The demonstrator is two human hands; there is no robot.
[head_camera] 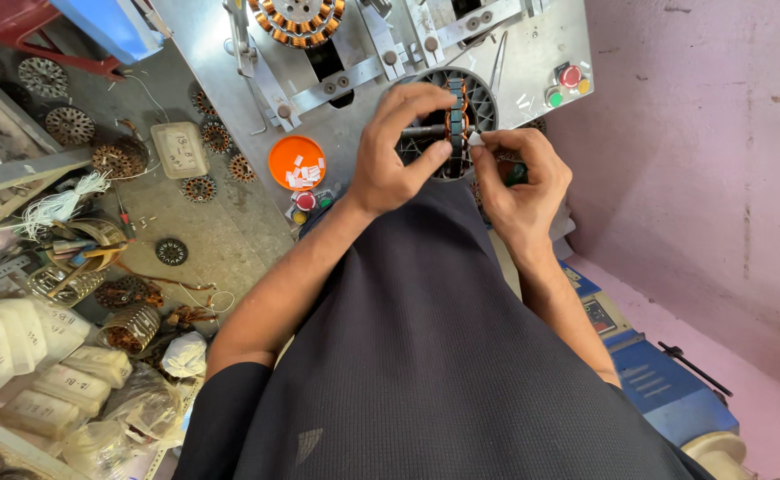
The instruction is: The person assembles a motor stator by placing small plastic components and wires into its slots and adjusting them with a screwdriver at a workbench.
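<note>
left hand grips half-wound stator; right hand pinches, apparently, a white insulation slip; most slots unwound.

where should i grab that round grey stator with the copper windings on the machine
Probably by the round grey stator's bare outer rim on its upper right side: both hands cover its lower part, and the copper windings fill the centre.

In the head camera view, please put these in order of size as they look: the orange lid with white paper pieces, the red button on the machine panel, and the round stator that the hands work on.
1. Round stator, partly hidden by the left hand and right hand, largest.
2. Orange lid, smaller.
3. Red button, clearly smallest.
All lie at a similar distance from the camera, so the order looks reliable.
</note>
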